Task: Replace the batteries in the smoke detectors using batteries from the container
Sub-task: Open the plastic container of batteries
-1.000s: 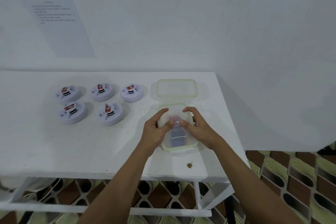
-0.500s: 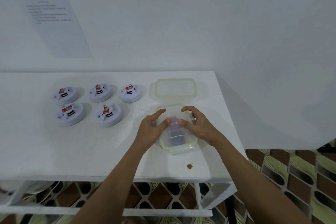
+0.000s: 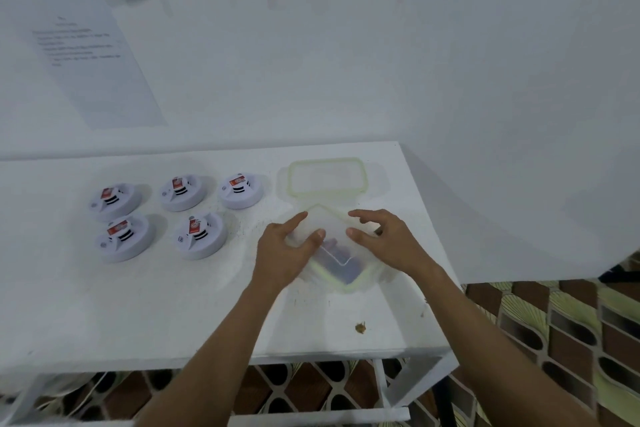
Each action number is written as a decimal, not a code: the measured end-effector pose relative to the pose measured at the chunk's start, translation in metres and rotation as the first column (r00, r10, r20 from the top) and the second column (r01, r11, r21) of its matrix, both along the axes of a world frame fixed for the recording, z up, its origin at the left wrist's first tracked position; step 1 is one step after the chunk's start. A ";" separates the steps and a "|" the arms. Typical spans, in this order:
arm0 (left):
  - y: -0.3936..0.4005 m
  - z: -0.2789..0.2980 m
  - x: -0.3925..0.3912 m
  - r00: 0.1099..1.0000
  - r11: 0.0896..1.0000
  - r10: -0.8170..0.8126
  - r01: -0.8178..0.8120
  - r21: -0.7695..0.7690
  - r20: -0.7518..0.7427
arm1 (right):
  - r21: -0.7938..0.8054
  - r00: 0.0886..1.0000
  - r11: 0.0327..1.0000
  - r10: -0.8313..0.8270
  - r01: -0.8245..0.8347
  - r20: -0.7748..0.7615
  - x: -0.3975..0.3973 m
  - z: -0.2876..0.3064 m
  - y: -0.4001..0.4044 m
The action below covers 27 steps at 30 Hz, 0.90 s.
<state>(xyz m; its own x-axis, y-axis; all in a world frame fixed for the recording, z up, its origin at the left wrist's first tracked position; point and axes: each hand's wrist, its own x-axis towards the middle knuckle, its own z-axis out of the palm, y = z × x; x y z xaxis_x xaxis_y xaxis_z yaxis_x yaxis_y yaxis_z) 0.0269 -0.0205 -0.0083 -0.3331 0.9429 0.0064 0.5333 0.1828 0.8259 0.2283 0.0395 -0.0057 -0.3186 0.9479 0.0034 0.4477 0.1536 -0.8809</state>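
Five round white smoke detectors (image 3: 180, 215), one clear container (image 3: 337, 265), one separate lid (image 3: 327, 178), two hands and four papers (image 3: 93, 59) on the wall.

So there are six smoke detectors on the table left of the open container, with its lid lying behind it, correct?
Not quite: the head view shows five smoke detectors, three behind and two in front. The rest holds: they sit on the table left of the open container, whose lid lies behind it.
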 end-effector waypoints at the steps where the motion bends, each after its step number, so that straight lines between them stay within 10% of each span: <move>1: -0.004 0.000 0.007 0.996 0.997 0.083 -0.083 0.012 0.014 | 0.001 1.000 1.000 -0.021 0.021 -0.010 0.002 -0.002 -0.005; 27: 0.054 0.070 -0.011 0.996 0.999 0.041 -0.038 0.034 -0.080 | 0.133 0.989 0.980 -0.145 0.145 -0.008 -0.017 0.057 0.053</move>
